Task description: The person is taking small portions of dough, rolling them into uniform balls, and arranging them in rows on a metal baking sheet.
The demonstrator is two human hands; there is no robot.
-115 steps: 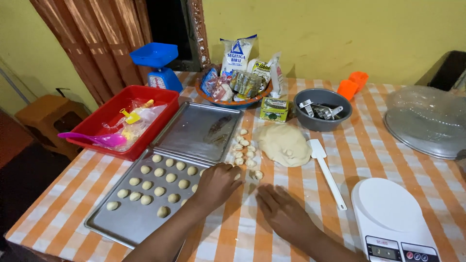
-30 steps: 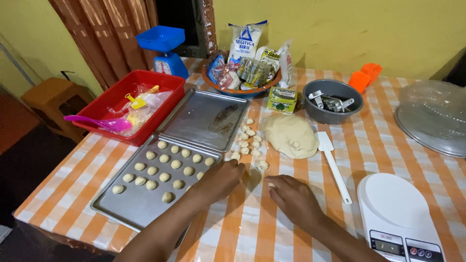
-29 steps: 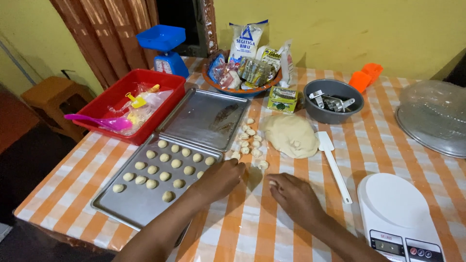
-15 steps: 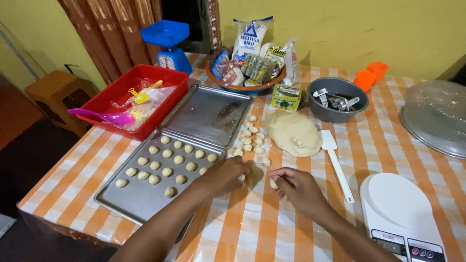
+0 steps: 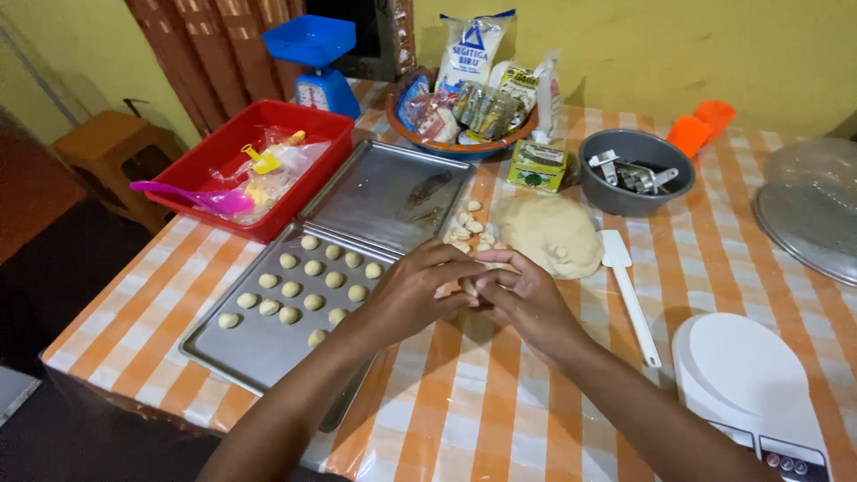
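This looks like a home kitchen or dining corner set up for baking. The desk (image 5: pixel 500 419) wears an orange-and-white checked plastic cloth. Left of the fingers lies a metal baking tray (image 5: pixel 259 344) with rows of small dough balls (image 5: pixel 312 268); just beyond the fingers sits a lump of dough (image 5: pixel 549 234). Farther back stand a bowl of packaged ingredients (image 5: pixel 464 112), a blue kitchen scale (image 5: pixel 317 58) and a red plastic tub (image 5: pixel 268 152). Yellow painted walls, a brown curtain (image 5: pixel 214 54) and a wooden stool (image 5: pixel 112 152) suggest a house.
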